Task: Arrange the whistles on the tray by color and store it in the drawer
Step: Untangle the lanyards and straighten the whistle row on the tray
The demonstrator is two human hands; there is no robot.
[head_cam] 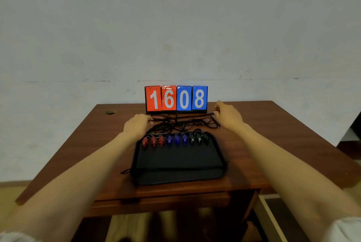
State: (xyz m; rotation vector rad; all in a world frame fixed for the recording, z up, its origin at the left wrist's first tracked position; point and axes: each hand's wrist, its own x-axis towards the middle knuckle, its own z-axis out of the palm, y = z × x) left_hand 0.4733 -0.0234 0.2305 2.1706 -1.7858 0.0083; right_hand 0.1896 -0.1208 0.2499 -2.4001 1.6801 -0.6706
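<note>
Just past whistles [176, 140], hands [136, 125] [228, 116] pinching cords [175, 123]

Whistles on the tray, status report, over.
Left hand and right hand pinch lanyard cords. Whistles sorted red, blue, black along tray far edge. Cords tangled behind tray, not stowed.

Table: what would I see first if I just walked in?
The bright scoreboard reading 1608 stands at the table's far edge. Before it, along the black tray's far side, lie red whistles left, blue whistles middle, black whistles right. The left hand and right hand grip tangled cords behind the tray.
</note>
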